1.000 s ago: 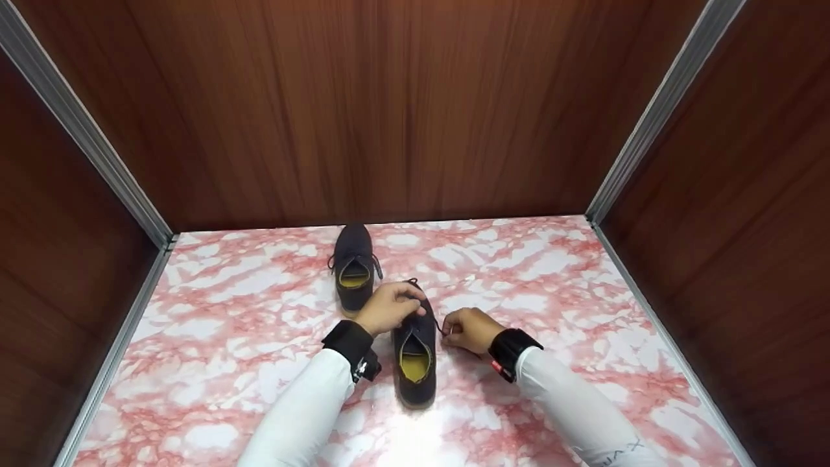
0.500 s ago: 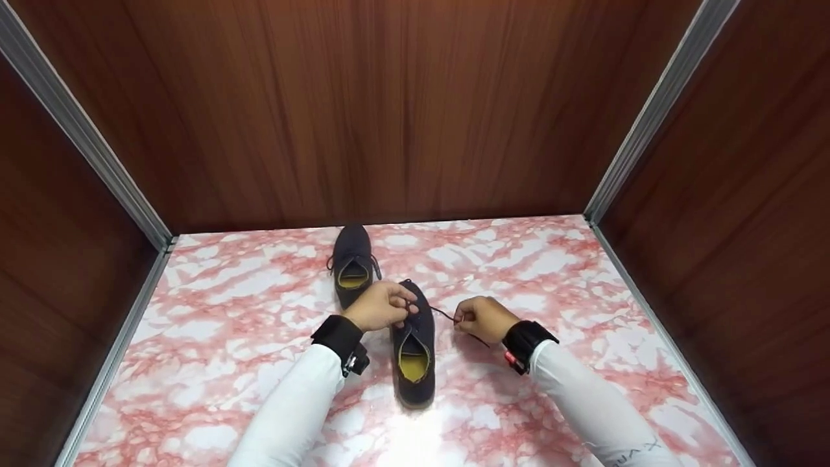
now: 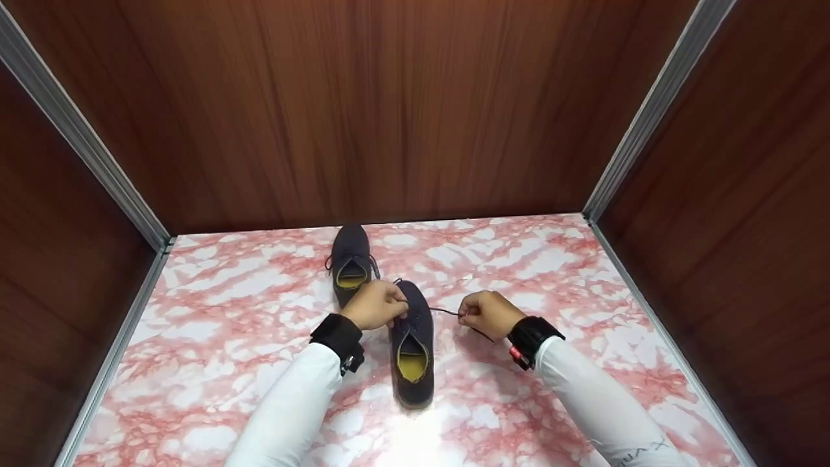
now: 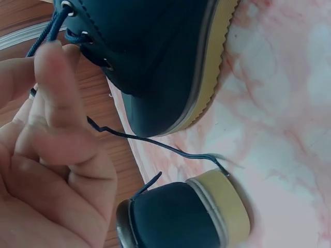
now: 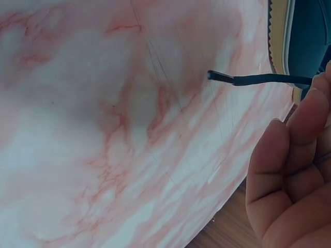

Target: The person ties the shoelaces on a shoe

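Note:
A dark navy lace-up shoe (image 3: 420, 327) with a yellow insole sits nearer the person, toe pointing away. Over its left side, my left hand (image 3: 375, 305) pinches a lace near the eyelets. My right hand (image 3: 491, 314) is off to the shoe's right, pinching the shoelace (image 3: 445, 311), which stretches from the shoe to its fingertips. The lace's tipped free end (image 5: 220, 77) sticks out past those fingers in the right wrist view. Eyelets and a loose lace end (image 4: 155, 141) trailing onto the surface show in the left wrist view.
The matching shoe (image 3: 352, 243) stands further back on the left, close behind my left hand, its laces hanging at both sides. Red-and-white marbled tabletop (image 3: 538, 279) lies beneath. Brown wood-grain panels (image 3: 415, 110) with metal corner strips (image 3: 655, 117) enclose the back and sides.
My right hand has moved right and slightly away from the person, drawing the lace out from the shoe. The left hand has shifted slightly left, and the shoe's toe has swung a little left.

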`<state>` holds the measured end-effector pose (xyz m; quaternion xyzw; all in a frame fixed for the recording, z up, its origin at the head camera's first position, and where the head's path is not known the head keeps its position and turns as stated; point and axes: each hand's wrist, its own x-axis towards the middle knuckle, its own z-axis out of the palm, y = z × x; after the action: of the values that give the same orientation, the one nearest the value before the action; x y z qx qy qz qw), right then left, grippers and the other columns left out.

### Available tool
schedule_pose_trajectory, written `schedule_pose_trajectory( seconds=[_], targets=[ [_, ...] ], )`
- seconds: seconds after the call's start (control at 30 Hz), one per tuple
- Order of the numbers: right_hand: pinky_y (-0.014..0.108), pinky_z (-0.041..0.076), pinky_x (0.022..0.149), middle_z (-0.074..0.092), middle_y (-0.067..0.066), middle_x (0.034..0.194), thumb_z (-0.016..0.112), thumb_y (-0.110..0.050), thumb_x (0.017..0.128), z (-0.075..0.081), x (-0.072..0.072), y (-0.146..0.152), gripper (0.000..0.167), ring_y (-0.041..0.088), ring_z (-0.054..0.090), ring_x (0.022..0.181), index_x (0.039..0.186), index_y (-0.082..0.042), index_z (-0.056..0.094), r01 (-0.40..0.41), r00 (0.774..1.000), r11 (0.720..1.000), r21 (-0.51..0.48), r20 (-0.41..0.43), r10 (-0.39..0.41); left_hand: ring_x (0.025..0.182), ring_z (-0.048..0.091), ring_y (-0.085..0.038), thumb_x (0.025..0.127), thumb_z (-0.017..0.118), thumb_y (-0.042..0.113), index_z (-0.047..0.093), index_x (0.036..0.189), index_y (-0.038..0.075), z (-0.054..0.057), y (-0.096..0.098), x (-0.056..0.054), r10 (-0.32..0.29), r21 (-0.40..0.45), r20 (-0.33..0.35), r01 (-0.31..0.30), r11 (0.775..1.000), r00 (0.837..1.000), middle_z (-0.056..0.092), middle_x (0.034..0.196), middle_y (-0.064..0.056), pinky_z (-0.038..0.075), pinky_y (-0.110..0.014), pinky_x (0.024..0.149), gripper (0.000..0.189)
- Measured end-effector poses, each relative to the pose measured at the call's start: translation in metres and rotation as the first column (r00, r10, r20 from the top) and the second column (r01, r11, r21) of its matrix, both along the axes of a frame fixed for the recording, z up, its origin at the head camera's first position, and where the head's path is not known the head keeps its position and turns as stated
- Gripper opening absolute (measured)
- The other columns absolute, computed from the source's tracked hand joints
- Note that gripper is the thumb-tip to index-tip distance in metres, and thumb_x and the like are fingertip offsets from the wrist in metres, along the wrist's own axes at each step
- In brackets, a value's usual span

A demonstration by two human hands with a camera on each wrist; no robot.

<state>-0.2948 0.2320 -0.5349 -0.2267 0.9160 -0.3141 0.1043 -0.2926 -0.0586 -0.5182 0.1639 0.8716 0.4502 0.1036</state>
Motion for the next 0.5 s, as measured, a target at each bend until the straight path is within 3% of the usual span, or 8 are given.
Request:
schedule_pose_trajectory(
  seconds=[0.07, 0.17, 0.23, 0.37, 0.5],
  targets=[
    [0.021, 0.047, 0.069, 0.073, 0.000, 0.076, 0.078, -0.010, 0.092, 0.002, -0.001, 0.000, 0.005, 0.003, 0.057, 0.069, 0.088, -0.009, 0.075, 0.008, 1.000, 1.000, 0.005, -0.001, -0.008, 0.065, 0.075, -0.035, 0.092, 0.070, 0.010, 0.075, 0.086, 0.006, 0.003, 0.001, 0.000, 0.011, -0.022, -0.010, -0.011, 1.000, 1.000, 0.078, 0.077, -0.006, 0.049, -0.017, 0.051, 0.008],
    [0.022, 0.048, 0.071, 0.074, -0.001, 0.077, 0.078, -0.012, 0.092, 0.006, -0.002, 0.000, 0.005, 0.002, 0.058, 0.071, 0.088, -0.009, 0.076, 0.021, 1.000, 1.000, 0.011, 0.000, -0.021, 0.058, 0.071, -0.022, 0.089, 0.070, 0.009, 0.075, 0.082, 0.007, 0.005, 0.001, -0.002, 0.005, -0.058, -0.014, -0.006, 0.998, 1.000, 0.076, 0.072, -0.002, 0.050, -0.018, 0.052, 0.009],
    [0.022, 0.048, 0.071, 0.074, -0.002, 0.078, 0.078, -0.013, 0.093, 0.008, -0.002, 0.000, 0.005, 0.002, 0.058, 0.071, 0.089, -0.011, 0.077, 0.028, 1.000, 1.000, 0.008, 0.006, -0.028, 0.059, 0.072, -0.022, 0.087, 0.070, 0.008, 0.076, 0.084, 0.006, 0.006, 0.000, -0.003, -0.013, -0.072, -0.001, 0.013, 0.997, 1.000, 0.076, 0.073, -0.003, 0.050, -0.018, 0.053, 0.007],
    [0.022, 0.048, 0.071, 0.075, 0.001, 0.080, 0.077, -0.015, 0.094, 0.012, -0.003, 0.000, 0.005, 0.002, 0.058, 0.071, 0.090, -0.012, 0.078, 0.018, 1.000, 1.000, -0.006, 0.002, -0.018, 0.070, 0.077, -0.032, 0.085, 0.075, 0.007, 0.077, 0.093, 0.001, 0.013, -0.005, -0.005, -0.095, -0.058, 0.073, 0.099, 0.993, 0.993, 0.079, 0.080, -0.011, 0.053, -0.018, 0.057, 0.010],
    [0.022, 0.049, 0.072, 0.077, 0.005, 0.082, 0.076, -0.015, 0.095, 0.014, -0.004, 0.000, 0.006, 0.003, 0.059, 0.072, 0.091, -0.011, 0.078, 0.009, 1.000, 1.000, -0.020, -0.010, -0.009, 0.068, 0.075, -0.019, 0.092, 0.074, 0.010, 0.078, 0.099, -0.001, 0.018, -0.010, -0.007, -0.175, -0.031, 0.166, 0.182, 0.983, 0.970, 0.081, 0.088, -0.013, 0.049, -0.018, 0.055, 0.013]
  ],
)
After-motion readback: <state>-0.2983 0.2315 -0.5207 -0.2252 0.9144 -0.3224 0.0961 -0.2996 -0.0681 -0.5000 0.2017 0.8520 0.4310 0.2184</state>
